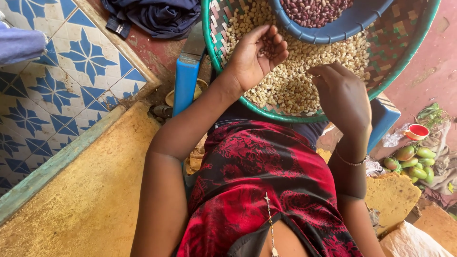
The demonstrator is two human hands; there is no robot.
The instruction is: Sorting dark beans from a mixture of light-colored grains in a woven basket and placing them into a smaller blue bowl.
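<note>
We see the left hand [257, 54] held palm-up over a round woven tray [216, 57] with a green rim, its fingers [278, 45] curled into a loose cup that cradles a few dark red beans [267, 46]. The tray is spread with pale maize kernels [295, 81], and a blue plastic bowl [352, 24] of red-brown beans [314, 9] sits on its far side. The right hand [340, 95] hovers back-up over the kernels near the tray's near rim; its fingers point down and away from us, so we cannot tell whether they pinch anything. A thin bracelet [350, 163] circles the right wrist. Green tomatoes [414, 159] and a small red cup [418, 131] lie on the floor to the right, and blue patterned tiles [71, 62] cover the floor to the left.
</note>
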